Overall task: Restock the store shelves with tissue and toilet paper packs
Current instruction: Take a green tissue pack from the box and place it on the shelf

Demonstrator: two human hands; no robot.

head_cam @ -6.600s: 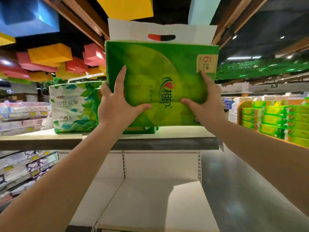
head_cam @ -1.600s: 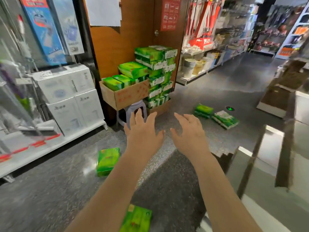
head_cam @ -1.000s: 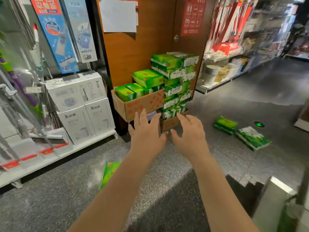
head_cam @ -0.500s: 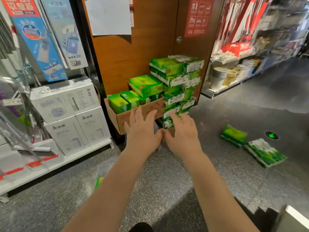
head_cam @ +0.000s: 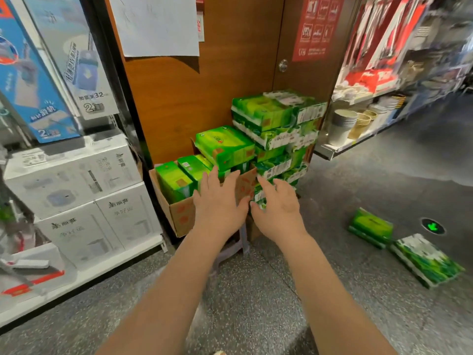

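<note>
Glossy plastic-wrapped green tissue packs (head_cam: 224, 147) in a matt cardboard box (head_cam: 183, 213), before a smooth wooden door (head_cam: 225, 73), on speckled polished floor (head_cam: 250, 303).

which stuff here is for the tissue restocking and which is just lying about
For the job: cardboard box of green packs; tilted green pack on top; tall green stack; two packs on the floor; left hand; right hand.

Lying about: white appliance boxes; paper cups; wooden door.

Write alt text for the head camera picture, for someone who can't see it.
Two bare hands, left hand and right hand, reach open and empty toward a cardboard box of green tissue packs beside a taller stack of packs against a wooden door. Two more packs lie on the speckled floor to the right.
</note>
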